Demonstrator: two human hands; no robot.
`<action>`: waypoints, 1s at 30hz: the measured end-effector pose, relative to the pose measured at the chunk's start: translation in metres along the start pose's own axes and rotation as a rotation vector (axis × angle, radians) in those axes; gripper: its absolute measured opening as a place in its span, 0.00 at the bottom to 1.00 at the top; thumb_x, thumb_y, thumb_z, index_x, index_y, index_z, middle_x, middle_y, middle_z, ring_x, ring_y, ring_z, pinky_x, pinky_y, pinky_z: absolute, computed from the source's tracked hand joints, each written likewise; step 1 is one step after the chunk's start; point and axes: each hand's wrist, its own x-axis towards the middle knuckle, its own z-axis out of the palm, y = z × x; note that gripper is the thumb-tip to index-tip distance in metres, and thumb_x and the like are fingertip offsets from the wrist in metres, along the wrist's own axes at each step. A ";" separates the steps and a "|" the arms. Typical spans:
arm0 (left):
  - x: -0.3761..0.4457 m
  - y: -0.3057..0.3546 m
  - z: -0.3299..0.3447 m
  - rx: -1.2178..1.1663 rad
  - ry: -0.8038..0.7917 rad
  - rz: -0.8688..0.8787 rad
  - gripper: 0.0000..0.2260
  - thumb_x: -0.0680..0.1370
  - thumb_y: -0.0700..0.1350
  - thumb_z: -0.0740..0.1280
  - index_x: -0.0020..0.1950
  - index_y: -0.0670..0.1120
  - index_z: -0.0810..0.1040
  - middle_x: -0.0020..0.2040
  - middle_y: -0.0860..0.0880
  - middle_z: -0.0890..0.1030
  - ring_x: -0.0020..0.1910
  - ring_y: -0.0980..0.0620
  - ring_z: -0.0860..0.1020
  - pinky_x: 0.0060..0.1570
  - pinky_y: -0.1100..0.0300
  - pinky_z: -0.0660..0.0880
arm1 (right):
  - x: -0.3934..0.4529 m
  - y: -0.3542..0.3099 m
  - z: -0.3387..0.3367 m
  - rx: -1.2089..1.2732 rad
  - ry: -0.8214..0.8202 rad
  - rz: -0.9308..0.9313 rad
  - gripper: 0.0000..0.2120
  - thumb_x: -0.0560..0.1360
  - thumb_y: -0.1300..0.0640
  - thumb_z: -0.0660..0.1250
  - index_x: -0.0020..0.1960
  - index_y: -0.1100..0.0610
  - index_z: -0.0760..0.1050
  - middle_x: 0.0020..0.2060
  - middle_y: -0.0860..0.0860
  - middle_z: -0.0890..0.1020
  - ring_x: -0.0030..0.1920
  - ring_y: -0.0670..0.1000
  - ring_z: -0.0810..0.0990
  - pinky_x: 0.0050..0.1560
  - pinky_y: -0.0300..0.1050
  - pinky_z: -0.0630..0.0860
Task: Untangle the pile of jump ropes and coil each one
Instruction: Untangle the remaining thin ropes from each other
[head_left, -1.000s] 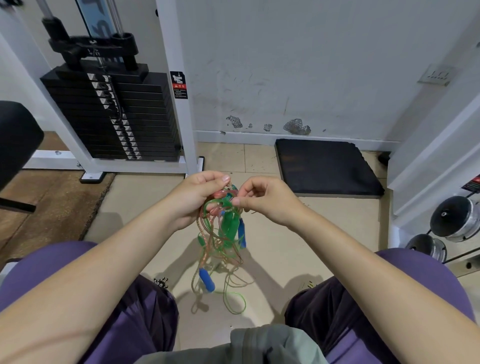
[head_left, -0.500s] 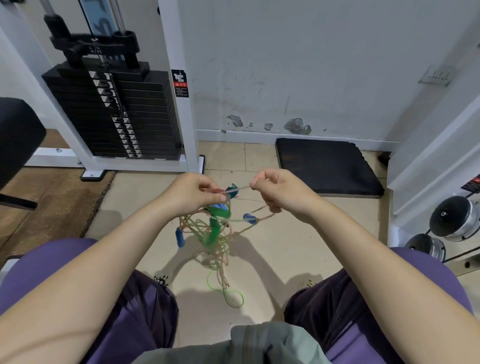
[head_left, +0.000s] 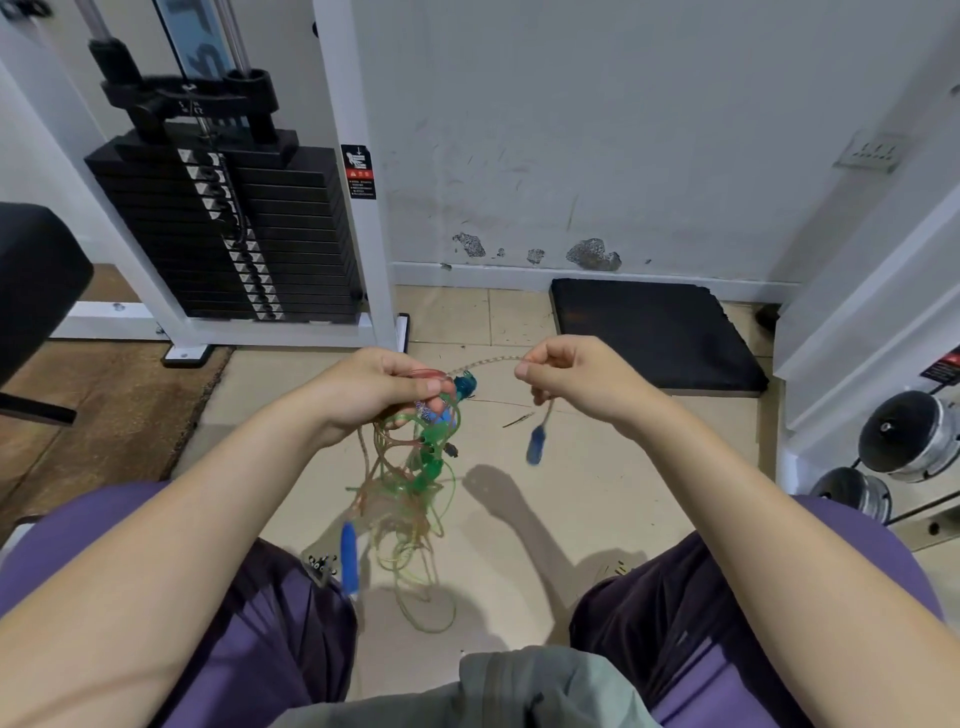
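Note:
A tangle of jump ropes (head_left: 410, 483), green and orange-clear cords, hangs in the air from my left hand (head_left: 379, 389), which grips its top. Green handles sit inside the knot and a teal handle (head_left: 464, 385) pokes out beside my fingers. One blue handle (head_left: 348, 558) dangles low on the left. My right hand (head_left: 566, 371) pinches a clear cord (head_left: 485, 362) stretched between the two hands; a second blue handle (head_left: 536, 447) hangs below that hand. The lowest green loops reach down toward the tiled floor.
I sit with purple-clad knees on either side. A black weight stack (head_left: 228, 228) in a white frame stands ahead left, a black foam mat (head_left: 654, 332) ahead right, chrome dumbbells (head_left: 909, 441) far right, and a black padded seat (head_left: 36, 280) at left.
My hands have drawn apart, pulling one clear cord out of the tangle to the right. Its blue handle came free and now hangs under my right hand; the other blue handle dropped lower.

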 end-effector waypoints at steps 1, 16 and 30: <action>0.001 0.000 0.001 -0.047 -0.024 -0.005 0.05 0.78 0.37 0.69 0.49 0.40 0.84 0.41 0.44 0.84 0.26 0.57 0.71 0.25 0.69 0.69 | 0.000 -0.001 0.002 -0.002 0.016 -0.012 0.07 0.76 0.54 0.71 0.45 0.58 0.82 0.35 0.49 0.80 0.36 0.46 0.75 0.43 0.43 0.73; 0.005 0.004 0.022 -0.394 -0.164 0.012 0.21 0.72 0.37 0.70 0.64 0.34 0.76 0.47 0.41 0.82 0.33 0.55 0.80 0.33 0.66 0.76 | -0.005 -0.005 0.048 -0.018 -0.114 -0.108 0.12 0.70 0.62 0.77 0.52 0.61 0.81 0.33 0.42 0.77 0.32 0.38 0.71 0.38 0.33 0.68; 0.006 -0.006 0.017 0.120 -0.022 -0.015 0.03 0.78 0.41 0.70 0.45 0.43 0.82 0.37 0.45 0.84 0.29 0.55 0.78 0.33 0.66 0.74 | -0.004 -0.015 0.040 0.251 0.051 -0.116 0.10 0.76 0.69 0.68 0.54 0.59 0.72 0.44 0.60 0.81 0.43 0.55 0.81 0.45 0.47 0.79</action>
